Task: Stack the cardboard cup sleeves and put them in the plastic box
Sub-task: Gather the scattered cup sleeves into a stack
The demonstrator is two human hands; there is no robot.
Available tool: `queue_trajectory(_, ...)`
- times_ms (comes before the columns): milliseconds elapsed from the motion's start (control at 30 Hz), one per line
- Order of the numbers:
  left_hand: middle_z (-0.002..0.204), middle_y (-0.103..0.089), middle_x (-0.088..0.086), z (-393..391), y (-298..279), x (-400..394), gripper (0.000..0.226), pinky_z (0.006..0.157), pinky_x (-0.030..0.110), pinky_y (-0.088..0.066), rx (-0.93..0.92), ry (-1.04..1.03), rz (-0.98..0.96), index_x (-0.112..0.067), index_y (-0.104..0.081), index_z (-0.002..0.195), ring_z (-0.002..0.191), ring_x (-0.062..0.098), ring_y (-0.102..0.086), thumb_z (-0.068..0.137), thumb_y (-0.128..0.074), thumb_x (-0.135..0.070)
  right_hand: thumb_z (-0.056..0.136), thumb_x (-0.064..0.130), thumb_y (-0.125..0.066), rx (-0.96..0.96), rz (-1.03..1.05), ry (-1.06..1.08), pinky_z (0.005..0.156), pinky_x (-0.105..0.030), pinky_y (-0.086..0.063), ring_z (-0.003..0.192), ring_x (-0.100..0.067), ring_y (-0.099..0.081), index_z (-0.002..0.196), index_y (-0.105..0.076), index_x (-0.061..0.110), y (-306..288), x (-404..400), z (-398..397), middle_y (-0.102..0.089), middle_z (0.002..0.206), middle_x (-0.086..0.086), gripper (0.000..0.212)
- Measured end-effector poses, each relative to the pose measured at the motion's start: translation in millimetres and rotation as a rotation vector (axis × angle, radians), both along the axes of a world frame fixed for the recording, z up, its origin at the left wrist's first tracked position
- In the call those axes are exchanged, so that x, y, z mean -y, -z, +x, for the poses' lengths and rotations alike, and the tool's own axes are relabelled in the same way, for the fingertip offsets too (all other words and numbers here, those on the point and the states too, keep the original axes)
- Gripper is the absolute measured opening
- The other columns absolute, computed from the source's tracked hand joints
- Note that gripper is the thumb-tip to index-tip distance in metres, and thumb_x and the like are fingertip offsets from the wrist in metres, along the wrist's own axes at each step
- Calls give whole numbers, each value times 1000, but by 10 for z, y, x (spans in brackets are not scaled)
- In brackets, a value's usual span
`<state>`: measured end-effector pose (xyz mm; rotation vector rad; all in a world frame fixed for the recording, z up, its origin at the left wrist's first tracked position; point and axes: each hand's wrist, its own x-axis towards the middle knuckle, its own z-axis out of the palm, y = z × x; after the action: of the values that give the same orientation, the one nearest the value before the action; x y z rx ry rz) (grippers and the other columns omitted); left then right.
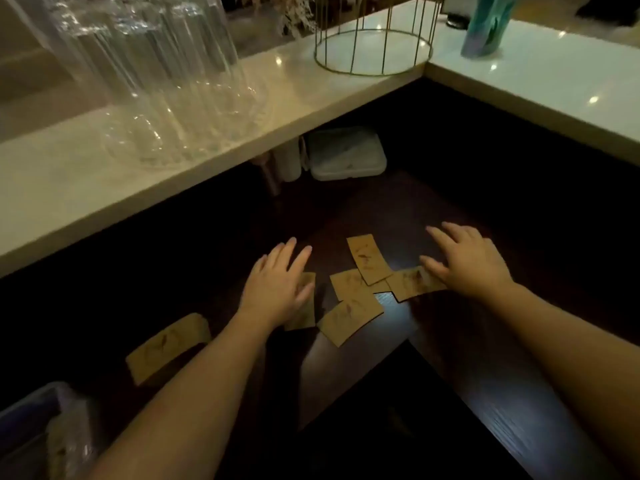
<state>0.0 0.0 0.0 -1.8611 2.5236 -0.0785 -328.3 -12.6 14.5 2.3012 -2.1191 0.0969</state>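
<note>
My right hand (pixel 467 259), fingers spread flat, presses the rightmost sleeve (pixel 410 284); the overlapping pile (pixel 353 299) lies just left, between it and my open left hand (pixel 277 285).

Your left hand (pixel 277 285) is lying flat, fingers spread, over one sleeve (pixel 304 306); your right hand (pixel 467 259) is pressing another sleeve (pixel 412 284) on the dark counter (pixel 485 358). Three sleeves (pixel 356 296) are overlapping between them. A lone sleeve (pixel 168 346) is lying near left, beside the box (pixel 31 407).

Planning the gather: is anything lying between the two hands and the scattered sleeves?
Nothing visible: the left hand and right hand each already lie over a flat brown cardboard sleeve group on the dark wooden counter.
</note>
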Motion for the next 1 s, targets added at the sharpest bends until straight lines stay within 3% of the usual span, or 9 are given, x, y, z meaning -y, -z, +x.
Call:
queue_trajectory(100,146,-35,14,-107,145,16,78,97,45,-41,-103,-318,122,-22,-18,147,128,33,-39,85,-45,-61,80,71,-43,74,151,261,94,-48,-40,124,-38,-39,140,-36,13,191,-64,43,-45,139,-19,83)
queue_trajectory(200,138,-39,17,-174,242,35,89,93,47,-43,-247,-607,351,-14,-28,142,124,35,-41,76,-51,-70,64,87,-41,254,302,566,95,-49,-39,120,-40,-38,132,-43,2,307,-158,218,-44,133,-23,108)
queue_trajectory(433,129,-46,15,-152,349,75,83,89,44,-46,-400,-727,425,-12,-44,125,117,34,-48,63,-77,-57,52,86,-57,234,341,668,99,-48,-34,123,-36,-35,131,-40,1,495,-223,442,-41,133,-20,117)
queue_trajectory(533,128,-48,15,-123,362,100,83,93,43,-44,-516,-761,443,-12,-45,124,118,34,-47,60,-84,-47,50,73,-73,347,344,735,98,-49,-36,122,-37,-37,128,-43,4,486,-165,351,-43,133,-20,108)
queue_trajectory(600,125,-48,14,-104,366,104,78,94,43,-46,-576,-790,442,-12,-46,121,115,33,-48,60,-85,-41,58,58,-78,511,264,752,94,-50,-40,118,-39,-42,121,-48,5,483,-148,252,-50,127,-20,88)
queue_trajectory(700,119,-52,11,-77,338,83,53,87,42,-51,-725,-820,441,-13,-52,117,102,29,-56,74,-77,-28,78,33,-71,858,114,795,86,-49,-50,104,-36,-57,110,-56,10,492,-177,74,-64,111,-16,43)
queue_trajectory(800,100,-61,3,-21,205,-24,30,64,34,-52,-1024,-868,511,-13,-55,116,84,19,-61,88,-62,-14,88,14,-62,1378,5,891,71,-36,-54,84,-25,-64,99,-64,10,389,-257,-3,-68,104,-16,12)
queue_trajectory(867,91,-67,5,23,63,-136,21,58,31,-53,-1273,-913,634,-13,-59,113,79,20,-65,92,-56,-12,89,10,-60,1589,76,849,61,-25,-53,75,-18,-63,95,-66,10,266,-334,75,-68,95,-13,9)
queue_trajectory(1000,82,-77,8,-1,-144,-357,22,57,34,-58,-1703,-920,877,-13,-63,109,75,22,-73,95,-46,-10,87,9,-62,1627,396,531,59,-26,-53,73,-18,-67,97,-70,12,-27,-435,516,-74,89,-11,13)
